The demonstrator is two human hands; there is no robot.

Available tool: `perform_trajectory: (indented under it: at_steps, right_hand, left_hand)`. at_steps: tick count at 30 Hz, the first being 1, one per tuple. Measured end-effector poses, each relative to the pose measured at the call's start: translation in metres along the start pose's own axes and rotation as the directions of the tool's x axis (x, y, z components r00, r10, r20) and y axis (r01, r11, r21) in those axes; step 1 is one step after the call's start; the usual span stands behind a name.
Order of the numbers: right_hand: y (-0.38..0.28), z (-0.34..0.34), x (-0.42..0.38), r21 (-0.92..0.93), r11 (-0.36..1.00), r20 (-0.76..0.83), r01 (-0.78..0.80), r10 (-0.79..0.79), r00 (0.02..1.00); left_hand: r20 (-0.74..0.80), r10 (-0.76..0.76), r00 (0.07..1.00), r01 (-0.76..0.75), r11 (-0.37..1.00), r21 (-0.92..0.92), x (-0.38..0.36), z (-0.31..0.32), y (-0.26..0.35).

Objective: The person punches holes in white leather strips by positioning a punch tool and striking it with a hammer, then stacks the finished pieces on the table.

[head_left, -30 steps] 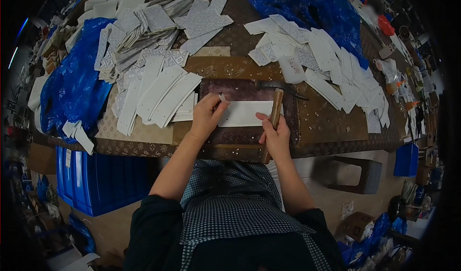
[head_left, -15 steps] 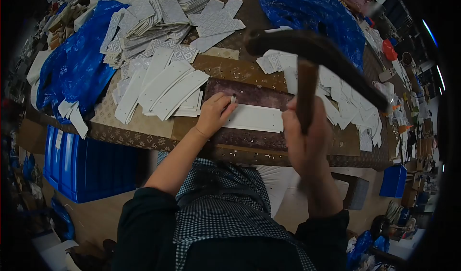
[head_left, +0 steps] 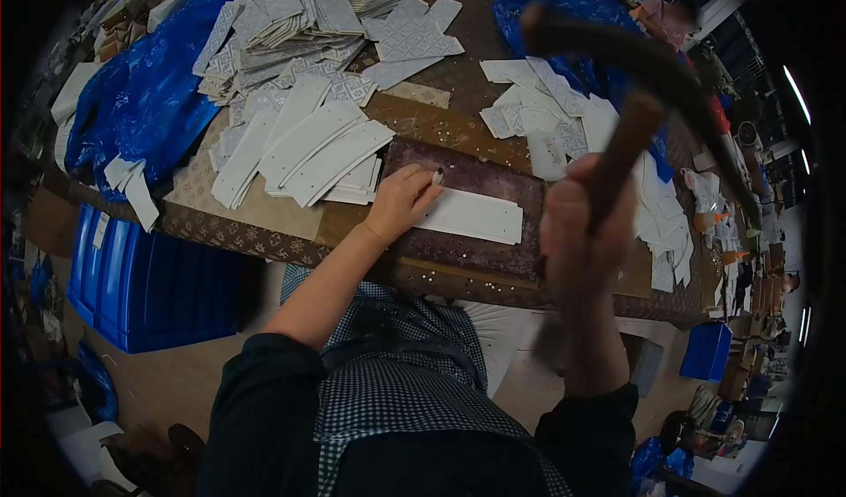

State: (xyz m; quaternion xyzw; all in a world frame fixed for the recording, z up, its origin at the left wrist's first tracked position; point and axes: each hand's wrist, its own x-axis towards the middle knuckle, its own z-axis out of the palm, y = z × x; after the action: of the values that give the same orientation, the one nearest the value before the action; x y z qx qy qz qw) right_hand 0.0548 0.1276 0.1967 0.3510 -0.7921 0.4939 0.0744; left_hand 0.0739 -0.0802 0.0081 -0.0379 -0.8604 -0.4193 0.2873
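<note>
My left hand [head_left: 404, 203] pinches a small metal punch [head_left: 437, 177] upright over the left part of a white curved strip [head_left: 473, 216]. The fingers cover the strip's left end, and the punch's lower tip is hidden. Under the strip lies a dark reddish worn pad [head_left: 493, 174]. On the right, my right hand [head_left: 589, 237] is closed round the wooden handle of a hammer [head_left: 627, 144]. Its dark curved head is raised well above the tabletop, blurred by motion. Small holes show near the strip's right end.
White strips [head_left: 326, 153] lie fanned left of the pad, with patterned pieces [head_left: 304, 17] piled behind. More pieces [head_left: 656, 206] lie on the right. Blue plastic sheeting [head_left: 145, 92] covers the left side. A blue bin [head_left: 145, 285] stands below; another person [head_left: 670, 21] is at far right.
The hammer and my right hand have moved to the right, the hammer head rising and coming away from the strip. My left hand keeps the punch on the strip. The view has shifted slightly.
</note>
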Motion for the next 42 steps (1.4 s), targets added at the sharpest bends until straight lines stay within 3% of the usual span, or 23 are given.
perform_trajectory:
  at_steps: [1,3,4,6,8,12,14,16,17,19,25,28,32,42]
  right_hand:
    - [0.014,0.007,-0.005,-0.106,0.994,0.098,-0.023,0.034,0.995]
    - [0.040,0.018,-0.016,-0.548,0.834,0.415,-0.069,0.342,0.843]
    - [0.043,0.017,-0.019,-0.500,0.844,0.369,-0.194,0.410,0.834]
    - [0.039,0.010,-0.019,-0.394,0.886,0.369,-0.246,0.397,0.840]
    - [0.039,0.009,-0.026,-0.241,0.899,0.326,-0.366,0.430,0.842]
    - [0.071,0.037,-0.052,0.124,0.793,0.219,-0.597,0.564,0.796]
    - [0.092,0.057,-0.066,0.237,0.721,0.170,-0.651,0.629,0.759]
    - [0.110,0.068,-0.082,0.325,0.717,0.137,-0.617,0.610,0.781]
    - [0.116,0.071,-0.087,0.367,0.712,0.118,-0.598,0.602,0.789]
    - [0.119,0.073,-0.091,0.416,0.691,0.098,-0.591,0.613,0.784]
    - [0.122,0.072,-0.089,0.466,0.661,0.102,-0.589,0.621,0.777]
    - [0.121,0.072,-0.090,0.476,0.662,0.092,-0.579,0.617,0.782]
    - [0.122,0.072,-0.090,0.474,0.657,0.095,-0.587,0.624,0.775]
    - [0.121,0.071,-0.090,0.480,0.661,0.090,-0.577,0.617,0.782]
  left_hand:
    - [0.004,0.010,1.000,-0.010,1.000,0.005,0.001,0.000,0.000]
    - [0.009,0.024,1.000,-0.024,1.000,0.018,0.000,0.000,-0.002]
    - [0.001,0.043,0.999,-0.043,0.999,0.015,-0.001,-0.001,-0.003]
    - [-0.027,0.077,0.997,-0.076,0.997,0.003,0.001,0.003,-0.005]
    - [0.023,0.008,1.000,-0.007,1.000,-0.009,0.002,0.003,-0.005]
    - [0.086,-0.030,0.996,0.029,0.999,0.018,0.002,-0.003,-0.002]
    - [0.106,-0.053,0.993,0.058,0.997,-0.042,0.002,-0.007,-0.001]
    - [0.129,-0.107,0.986,0.131,0.972,-0.197,0.004,-0.009,-0.002]
    - [0.175,-0.121,0.977,0.152,0.972,-0.177,0.005,-0.009,-0.005]
    - [0.264,-0.149,0.953,0.189,0.973,-0.134,0.010,-0.010,-0.011]
    - [0.070,-0.309,0.948,0.314,0.947,-0.063,0.007,-0.004,0.000]
    - [0.021,-0.479,0.878,0.475,0.863,-0.175,0.000,-0.009,-0.007]
    - [0.054,-0.403,0.913,0.400,0.864,-0.305,-0.020,-0.016,0.004]
    - [0.081,-0.275,0.958,0.285,0.943,-0.172,-0.031,-0.017,0.017]
